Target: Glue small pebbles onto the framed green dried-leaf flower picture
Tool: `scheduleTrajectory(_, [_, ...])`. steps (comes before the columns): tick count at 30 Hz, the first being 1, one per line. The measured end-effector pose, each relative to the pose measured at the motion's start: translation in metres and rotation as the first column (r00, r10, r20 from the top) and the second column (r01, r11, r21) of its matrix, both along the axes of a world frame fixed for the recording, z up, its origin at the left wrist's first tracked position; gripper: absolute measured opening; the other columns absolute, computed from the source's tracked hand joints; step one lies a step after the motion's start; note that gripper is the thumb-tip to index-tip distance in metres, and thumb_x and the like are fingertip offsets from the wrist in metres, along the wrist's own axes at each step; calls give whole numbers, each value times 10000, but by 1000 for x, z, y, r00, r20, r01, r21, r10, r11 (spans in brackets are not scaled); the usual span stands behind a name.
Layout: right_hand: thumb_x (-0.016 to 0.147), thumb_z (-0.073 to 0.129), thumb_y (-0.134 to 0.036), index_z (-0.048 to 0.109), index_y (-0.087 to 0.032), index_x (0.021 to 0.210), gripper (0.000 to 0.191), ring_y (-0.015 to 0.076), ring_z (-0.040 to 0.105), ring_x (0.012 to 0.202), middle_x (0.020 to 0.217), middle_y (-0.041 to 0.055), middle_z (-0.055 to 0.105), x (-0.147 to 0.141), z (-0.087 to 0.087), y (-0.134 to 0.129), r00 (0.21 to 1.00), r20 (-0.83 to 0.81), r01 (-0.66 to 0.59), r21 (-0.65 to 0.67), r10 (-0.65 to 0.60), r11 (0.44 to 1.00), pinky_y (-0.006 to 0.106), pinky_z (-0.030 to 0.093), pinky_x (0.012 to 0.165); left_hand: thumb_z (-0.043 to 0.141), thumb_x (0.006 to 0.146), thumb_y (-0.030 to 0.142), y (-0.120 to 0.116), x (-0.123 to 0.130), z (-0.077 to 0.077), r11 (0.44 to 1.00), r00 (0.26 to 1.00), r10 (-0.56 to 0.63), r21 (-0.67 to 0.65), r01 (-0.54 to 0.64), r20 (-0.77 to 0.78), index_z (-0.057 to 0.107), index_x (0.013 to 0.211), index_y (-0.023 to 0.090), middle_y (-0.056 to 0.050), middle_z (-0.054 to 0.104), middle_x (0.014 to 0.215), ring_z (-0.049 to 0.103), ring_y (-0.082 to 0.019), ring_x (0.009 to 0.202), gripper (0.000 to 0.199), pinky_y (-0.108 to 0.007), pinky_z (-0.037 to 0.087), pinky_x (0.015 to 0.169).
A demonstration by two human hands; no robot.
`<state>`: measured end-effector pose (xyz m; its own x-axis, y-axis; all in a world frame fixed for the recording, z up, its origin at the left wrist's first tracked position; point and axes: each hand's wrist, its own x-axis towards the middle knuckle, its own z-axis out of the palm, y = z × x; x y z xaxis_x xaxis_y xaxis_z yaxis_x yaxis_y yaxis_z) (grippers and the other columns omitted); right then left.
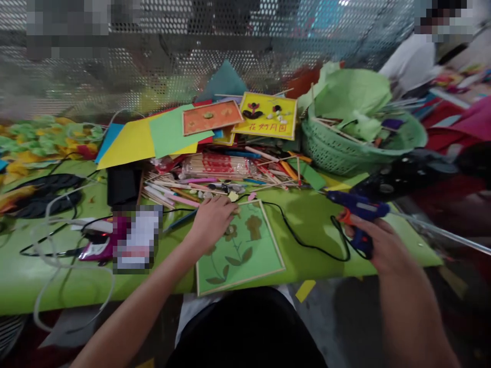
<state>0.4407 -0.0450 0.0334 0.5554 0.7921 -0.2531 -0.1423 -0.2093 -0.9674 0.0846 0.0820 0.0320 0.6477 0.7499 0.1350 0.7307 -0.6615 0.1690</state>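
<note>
My right hand (378,240) is wrapped round the handle of a blue hot glue gun (362,207) with an orange trigger; its nozzle points left, above the table. A black cord (295,240) runs from it across the table. My left hand (215,220) rests over the upper left of a green card picture (257,255). Its fingers are curled together, and what lies under the fingertips is hidden. The picture has a thin pale stick frame, with darker flowers, stems and leaves on it.
Behind lie loose sticks and pens (180,191), an orange framed picture (213,118), a yellow picture (268,115) and coloured paper (134,140). A green basket (345,148) stands back right. A phone (138,237) and pink device (95,248) lie left. Someone's white sleeve (410,59) shows right.
</note>
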Motion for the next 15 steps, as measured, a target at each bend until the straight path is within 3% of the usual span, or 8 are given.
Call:
scheduleTrajectory(5, [585,880,-412,767,-167,845,375,124,576,566,691,28,693,0,-11,14,990,73,-114,-84,120,990,214,453,458,547,934,202,7,2,-8,998,1000,-26,53,26,-10,711,1071,195,-88,674,986,622,-258,993,214,-378,463,843])
scheduleTrajectory(10, [557,882,-481,749,-145,758,413,106,543,527,603,19,657,3,-18,28,961,169,-172,-249,217,953,191,386,427,523,945,167,6,-2,-16,996,996,-58,77,53,68,696,1067,171,-103,675,1007,621,-242,982,212,-370,477,853])
scheduleTrajectory(15, [625,813,-569,780,-182,799,426,166,606,671,793,59,747,18,-23,34,875,382,-175,-322,297,930,251,456,547,520,945,140,7,-4,-24,998,987,-55,43,49,152,667,1115,147,-102,678,1044,624,-220,1005,225,-350,499,890])
